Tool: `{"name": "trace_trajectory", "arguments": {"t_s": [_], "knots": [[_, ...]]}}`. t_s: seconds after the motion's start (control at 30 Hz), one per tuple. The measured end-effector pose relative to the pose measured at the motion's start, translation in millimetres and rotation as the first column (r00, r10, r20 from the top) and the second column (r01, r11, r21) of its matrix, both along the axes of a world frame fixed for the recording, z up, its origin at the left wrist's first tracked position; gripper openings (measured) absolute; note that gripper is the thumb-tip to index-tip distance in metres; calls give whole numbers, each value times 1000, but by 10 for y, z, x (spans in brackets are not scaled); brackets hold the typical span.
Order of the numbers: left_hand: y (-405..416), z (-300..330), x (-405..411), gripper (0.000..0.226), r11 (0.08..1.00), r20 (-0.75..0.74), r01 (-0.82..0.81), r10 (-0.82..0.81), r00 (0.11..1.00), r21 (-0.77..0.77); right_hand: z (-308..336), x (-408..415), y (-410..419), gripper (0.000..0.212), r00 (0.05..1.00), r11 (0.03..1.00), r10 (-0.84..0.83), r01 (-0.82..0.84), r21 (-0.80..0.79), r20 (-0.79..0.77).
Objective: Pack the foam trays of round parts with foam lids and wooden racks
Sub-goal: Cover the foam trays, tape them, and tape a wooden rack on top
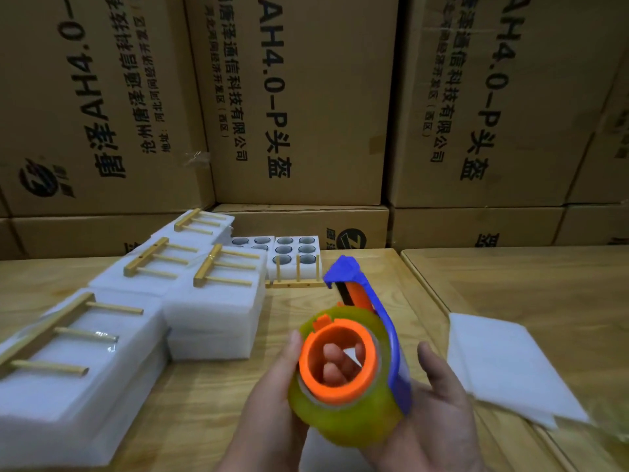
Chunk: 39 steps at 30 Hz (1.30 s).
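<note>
Stacked cartons (299,97) behind, both hands (272,403) (439,413) gripping tape dispenser (347,373), blurred, fingers (335,362) partly hidden.

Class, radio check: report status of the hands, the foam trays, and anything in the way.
Both hands on the tape dispenser: left hand, right hand. Open foam tray of round parts uncovered at back, in a wooden rack. Nothing between.
</note>
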<state>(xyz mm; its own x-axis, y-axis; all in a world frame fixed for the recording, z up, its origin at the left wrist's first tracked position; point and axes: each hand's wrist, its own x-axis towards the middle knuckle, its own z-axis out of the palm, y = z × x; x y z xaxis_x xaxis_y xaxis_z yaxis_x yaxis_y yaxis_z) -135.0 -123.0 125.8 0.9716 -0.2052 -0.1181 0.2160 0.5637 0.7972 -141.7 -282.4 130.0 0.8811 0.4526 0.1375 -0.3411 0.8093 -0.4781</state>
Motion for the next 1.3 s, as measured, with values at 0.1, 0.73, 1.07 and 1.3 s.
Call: {"name": "trace_trajectory", "arguments": {"t_s": [0.1, 0.73, 1.07, 1.3], "knots": [[18, -45, -2, 56, 995, 69, 94, -97, 993, 44, -2, -7, -19, 66, 995, 994, -93, 95, -46, 42], [572, 484, -133, 41, 732, 553, -361, -26, 833, 578, 58, -38, -488, 54, 707, -12, 162, 699, -715, 688], [564, 840, -272, 28, 418, 584, -424, -414, 698, 803, 66, -74, -425, 53, 524, -10, 353, 831, -556, 775], [611, 883, -281, 27, 383, 508, -334, -615, 604, 861, 100, -89, -419, 43, 435, -13, 451, 876, -482, 779]]}}
